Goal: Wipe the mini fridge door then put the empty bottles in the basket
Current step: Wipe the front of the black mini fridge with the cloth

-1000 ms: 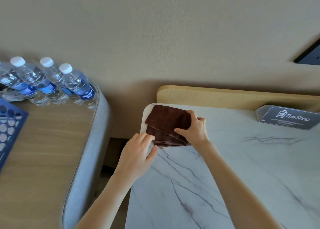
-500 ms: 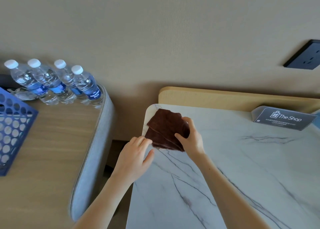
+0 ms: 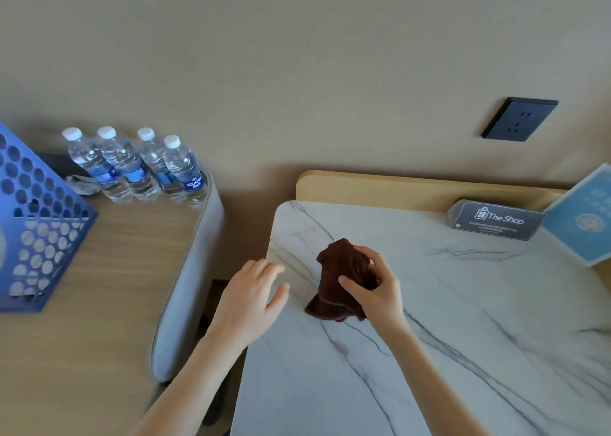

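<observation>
While the brown cloth (image 3: 344,277) was gripped by the curled fingers (image 3: 351,285) of the right hand (image 3: 373,292), it was bunched with its long axis running near to far, its peak pointing far and its near hem touching the marble tabletop (image 3: 463,336). The left hand (image 3: 251,295) was held just left of it, released, with nothing grasped. Four bottles (image 3: 139,168) were stood upright on the left wooden tabletop (image 3: 115,287), right of the blue basket (image 3: 39,230).

Hotel room by the look of it: "The Shop" tent card (image 3: 496,219) and a blue leaflet (image 3: 585,217) on a marble-look counter (image 3: 463,303), four matching water bottles (image 3: 132,171) lined up on a padded-edge wood desk (image 3: 115,270), black wall socket (image 3: 519,119) in a plain beige wall (image 3: 297,55).
</observation>
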